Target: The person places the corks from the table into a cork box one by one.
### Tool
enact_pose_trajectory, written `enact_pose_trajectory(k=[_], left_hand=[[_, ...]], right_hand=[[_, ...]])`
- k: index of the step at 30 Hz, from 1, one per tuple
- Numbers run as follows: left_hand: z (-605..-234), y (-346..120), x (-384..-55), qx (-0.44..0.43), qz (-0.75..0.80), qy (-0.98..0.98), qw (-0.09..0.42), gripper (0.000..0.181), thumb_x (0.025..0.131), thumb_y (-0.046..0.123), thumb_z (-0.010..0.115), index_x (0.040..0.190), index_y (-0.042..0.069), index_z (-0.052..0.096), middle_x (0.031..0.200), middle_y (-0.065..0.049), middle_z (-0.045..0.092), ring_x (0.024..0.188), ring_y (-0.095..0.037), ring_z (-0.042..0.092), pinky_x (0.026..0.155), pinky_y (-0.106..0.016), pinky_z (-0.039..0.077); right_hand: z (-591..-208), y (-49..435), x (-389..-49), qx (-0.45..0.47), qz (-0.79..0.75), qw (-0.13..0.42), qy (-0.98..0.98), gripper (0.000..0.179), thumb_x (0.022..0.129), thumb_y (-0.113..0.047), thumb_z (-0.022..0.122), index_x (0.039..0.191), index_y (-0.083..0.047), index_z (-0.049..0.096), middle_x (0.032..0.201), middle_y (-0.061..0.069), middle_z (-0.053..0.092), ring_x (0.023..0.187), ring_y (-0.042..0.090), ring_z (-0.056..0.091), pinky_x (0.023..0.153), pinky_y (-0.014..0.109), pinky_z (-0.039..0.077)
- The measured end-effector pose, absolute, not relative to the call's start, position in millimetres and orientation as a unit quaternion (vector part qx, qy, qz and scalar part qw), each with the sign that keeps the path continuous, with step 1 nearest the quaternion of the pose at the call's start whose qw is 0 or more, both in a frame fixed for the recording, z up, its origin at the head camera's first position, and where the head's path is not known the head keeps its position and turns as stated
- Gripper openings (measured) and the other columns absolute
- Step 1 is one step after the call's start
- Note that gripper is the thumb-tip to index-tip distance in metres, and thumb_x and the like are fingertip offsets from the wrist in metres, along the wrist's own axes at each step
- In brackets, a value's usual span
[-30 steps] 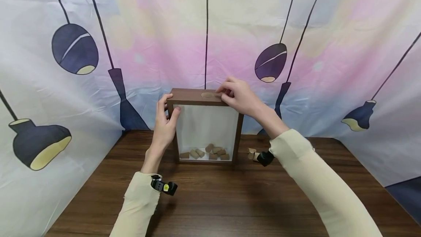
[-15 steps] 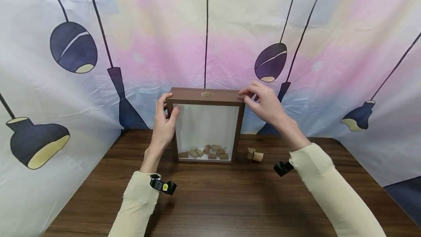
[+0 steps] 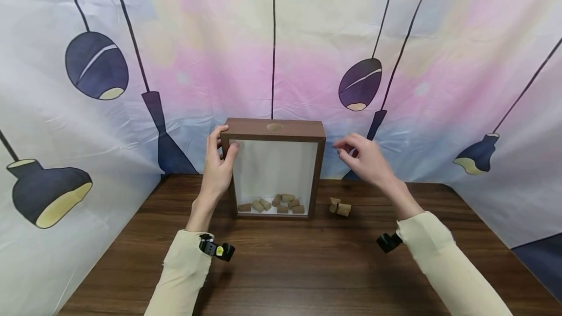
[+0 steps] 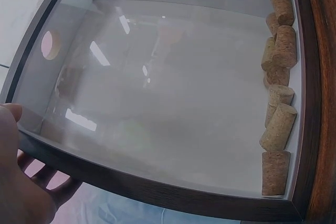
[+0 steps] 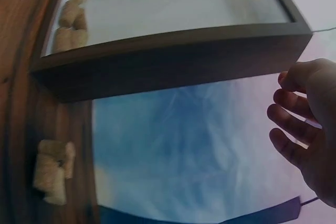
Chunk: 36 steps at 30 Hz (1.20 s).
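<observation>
A dark brown wooden shadow box (image 3: 317, 169) with a clear front and a round hole (image 3: 275, 127) in its top stands upright on the table. Several corks (image 3: 283, 208) lie along its bottom inside; in the left wrist view the corks (image 4: 278, 128) show through the pane. My left hand (image 3: 218, 165) grips the box's upper left corner, thumb on the front and fingers round the side. To the right of the box my right hand (image 3: 366, 160) hangs in the air, fingers loosely bent. Nothing shows between the fingers (image 5: 290, 121) in the right wrist view.
A small group of loose corks (image 3: 344, 209) lies on the wooden table (image 3: 281, 267) just right of the box. Behind the table hangs a cloth backdrop (image 3: 219, 62) printed with lamps. Each sleeve carries a small black wrist camera (image 3: 224, 251).
My right hand has moved from beside the hole on top of the box rightward and down past its right edge. One cork inside has shifted. The left hand keeps its grip.
</observation>
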<state>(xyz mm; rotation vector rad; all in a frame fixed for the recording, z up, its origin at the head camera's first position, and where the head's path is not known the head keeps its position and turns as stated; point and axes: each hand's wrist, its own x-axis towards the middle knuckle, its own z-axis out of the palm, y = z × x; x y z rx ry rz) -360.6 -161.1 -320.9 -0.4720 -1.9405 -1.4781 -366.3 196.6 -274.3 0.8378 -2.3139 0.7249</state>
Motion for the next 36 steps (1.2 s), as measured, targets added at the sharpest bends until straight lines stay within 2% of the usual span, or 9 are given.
enact_pose_trajectory(k=[3, 9, 24, 29, 36], left_hand=[[-323, -162, -363, -0.184, -0.56, -0.738, 0.33, 0.048, 0.104, 0.023, 0.053, 0.149, 0.026, 0.037, 0.147, -0.012, 0.034, 0.119, -0.03, 0.041, 0.079, -0.04, 0.037], [-323, -162, -364, -0.189, -0.556, -0.737, 0.335, 0.046, 0.104, 0.027, 0.052, 0.148, 0.028, 0.038, 0.146, -0.011, 0.034, 0.117, -0.029, 0.041, 0.078, -0.04, 0.038], [-323, -163, -365, -0.191, -0.56, -0.734, 0.334, 0.047, 0.104, 0.024, 0.053, 0.149, 0.026, 0.038, 0.149, -0.009, 0.034, 0.12, -0.031, 0.041, 0.079, -0.041, 0.037], [-323, -162, -365, -0.192, -0.557, -0.734, 0.336, 0.046, 0.104, 0.026, 0.053, 0.148, 0.026, 0.038, 0.149, -0.01, 0.034, 0.119, -0.03, 0.04, 0.079, -0.041, 0.037], [-322, -161, -365, -0.185, -0.564, -0.734, 0.33, 0.047, 0.104, 0.022, 0.053, 0.149, 0.023, 0.038, 0.149, -0.012, 0.033, 0.119, -0.031, 0.04, 0.079, -0.04, 0.037]], right_hand=[[-287, 201, -368, 0.312, 0.266, 0.269, -0.872, 0.014, 0.096, -0.007, 0.063, 0.105, -0.007, 0.073, 0.097, 0.006, 0.068, 0.081, 0.014, 0.059, 0.068, 0.035, 0.052], [-315, 209, -370, 0.315, 0.245, 0.242, -0.885, 0.012, 0.095, -0.006, 0.065, 0.103, -0.009, 0.073, 0.092, 0.003, 0.065, 0.077, 0.011, 0.055, 0.066, 0.029, 0.049], [-374, 227, -374, 0.3, 0.217, 0.145, -0.918, 0.012, 0.093, -0.007, 0.067, 0.104, -0.009, 0.072, 0.09, -0.002, 0.065, 0.078, 0.006, 0.057, 0.068, 0.026, 0.049], [-386, 235, -374, 0.295, 0.217, 0.118, -0.923, 0.013, 0.092, -0.008, 0.069, 0.105, -0.005, 0.071, 0.091, -0.002, 0.065, 0.08, 0.008, 0.059, 0.07, 0.028, 0.05], [-398, 243, -373, 0.292, 0.215, 0.09, -0.927, 0.014, 0.092, -0.006, 0.069, 0.106, -0.007, 0.07, 0.093, -0.001, 0.064, 0.079, 0.007, 0.057, 0.069, 0.027, 0.049]])
